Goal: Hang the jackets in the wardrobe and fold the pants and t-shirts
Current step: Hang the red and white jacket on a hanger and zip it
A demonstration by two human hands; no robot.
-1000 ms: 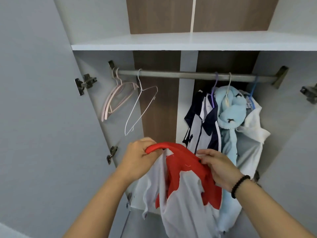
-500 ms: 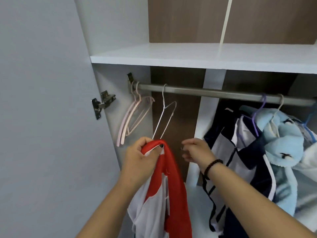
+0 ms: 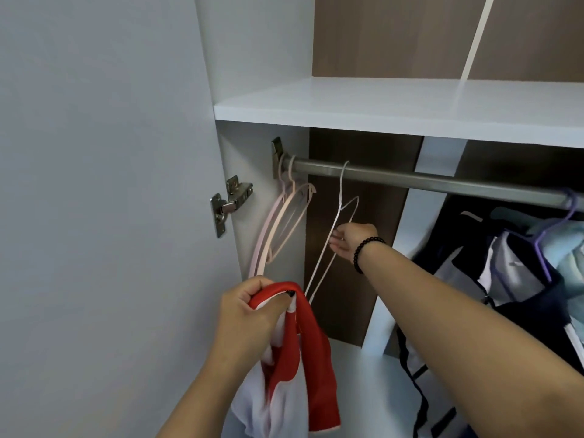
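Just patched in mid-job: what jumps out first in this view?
The red and white jacket bunched in the left hand, low in the middle, draws the eye first. Just above it, the right hand reaches to the white wire hanger on the rail. Pink hangers hang empty at the rail's left end.

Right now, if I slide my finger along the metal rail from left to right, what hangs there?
Pink plastic hangers → thin white wire hanger, pinched by the right hand → purple plastic hanger carrying a navy-and-white jacket.
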